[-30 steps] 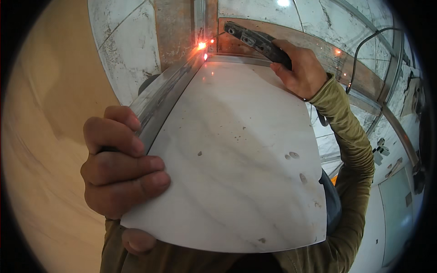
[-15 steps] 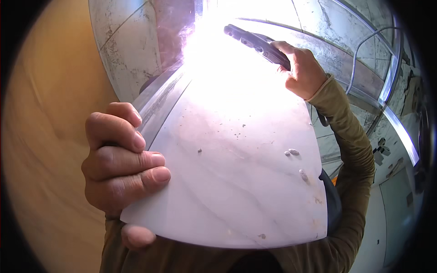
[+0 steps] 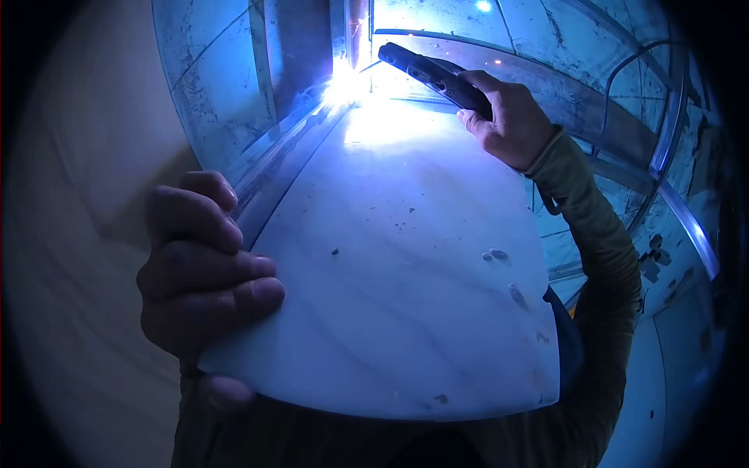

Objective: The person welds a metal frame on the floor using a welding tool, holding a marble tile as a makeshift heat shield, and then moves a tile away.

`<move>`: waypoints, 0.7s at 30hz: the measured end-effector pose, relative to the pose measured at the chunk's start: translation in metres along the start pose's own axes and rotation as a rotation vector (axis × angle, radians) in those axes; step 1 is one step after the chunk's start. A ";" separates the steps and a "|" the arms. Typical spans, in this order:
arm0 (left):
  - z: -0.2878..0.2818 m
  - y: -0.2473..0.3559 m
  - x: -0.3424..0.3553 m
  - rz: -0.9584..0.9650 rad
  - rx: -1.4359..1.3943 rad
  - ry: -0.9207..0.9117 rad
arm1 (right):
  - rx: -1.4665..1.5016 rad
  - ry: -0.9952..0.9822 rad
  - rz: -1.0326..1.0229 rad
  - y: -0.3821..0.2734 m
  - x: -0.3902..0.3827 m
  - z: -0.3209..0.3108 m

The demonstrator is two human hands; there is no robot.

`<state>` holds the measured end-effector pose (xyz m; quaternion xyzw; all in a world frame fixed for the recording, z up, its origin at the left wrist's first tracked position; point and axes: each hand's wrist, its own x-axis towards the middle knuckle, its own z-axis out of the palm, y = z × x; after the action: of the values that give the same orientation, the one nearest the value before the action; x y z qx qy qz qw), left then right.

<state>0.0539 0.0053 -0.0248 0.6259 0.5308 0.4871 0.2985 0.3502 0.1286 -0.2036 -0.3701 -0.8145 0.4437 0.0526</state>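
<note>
The dark electrode holder (image 3: 433, 78) lies aslant over the far edge of the pale, grey-veined panel (image 3: 421, 312), its scuffed nose pointing to the upper left, and a thin rod (image 3: 371, 65) runs from that nose toward a white-blue glare (image 3: 343, 87). The glare sits at the panel's far left corner, where the metal bar (image 3: 273, 171) along its left edge runs up to an upright metal post (image 3: 338, 31); it washes out the joint there, so whether the rod's tip touches cannot be told. The panel narrows toward its far edge, bows outward along the near one, and bears small crumbs in the middle and grey blobs (image 3: 495, 255) near its right edge. The right hand (image 3: 511, 121) is closed around the rear of the holder, thumb on the near side. The left hand (image 3: 207, 269) grasps the panel's near left corner: two fingertips rest on its face, the upper fingers curl at the bar's near end, and the thumb shows below the near edge. The right sleeve (image 3: 601, 242) rises outside the panel's right edge and bends inward to the wrist, above the far right corner; the left forearm is mostly hidden.
</note>
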 end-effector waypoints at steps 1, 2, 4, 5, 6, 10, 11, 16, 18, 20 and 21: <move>0.002 0.001 0.002 0.000 -0.008 0.006 | -0.032 0.060 -0.025 0.004 -0.004 0.003; 0.002 0.002 -0.001 -0.010 -0.005 0.023 | 0.005 -0.103 0.168 -0.019 0.004 -0.008; -0.001 0.009 -0.001 -0.001 0.017 0.034 | 0.053 -0.127 0.090 -0.022 0.011 -0.012; 0.000 0.010 0.002 0.015 0.011 0.031 | 0.070 -0.129 0.081 -0.022 0.011 -0.013; 0.001 0.011 0.003 0.010 0.004 0.026 | 0.063 -0.161 0.085 -0.024 0.011 -0.017; 0.006 0.007 -0.003 -0.028 0.009 0.069 | 0.035 -0.024 0.025 0.003 -0.002 -0.005; 0.005 0.001 -0.004 -0.014 -0.011 0.054 | 0.067 -0.020 0.057 0.008 -0.005 -0.004; -0.003 -0.002 0.002 0.044 -0.034 -0.047 | 0.059 0.118 0.073 -0.011 0.002 -0.031; -0.007 0.010 0.006 0.059 -0.018 -0.066 | 0.020 0.103 0.119 -0.013 -0.002 -0.048; -0.011 0.015 0.007 0.091 -0.023 -0.099 | 0.287 0.066 0.330 -0.020 -0.009 -0.069; -0.010 0.005 0.004 0.126 -0.033 -0.099 | 0.400 0.055 0.459 -0.021 -0.017 -0.080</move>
<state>0.0462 0.0069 -0.0155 0.6766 0.4668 0.4819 0.3034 0.3839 0.1649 -0.1356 -0.5388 -0.6043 0.5852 0.0449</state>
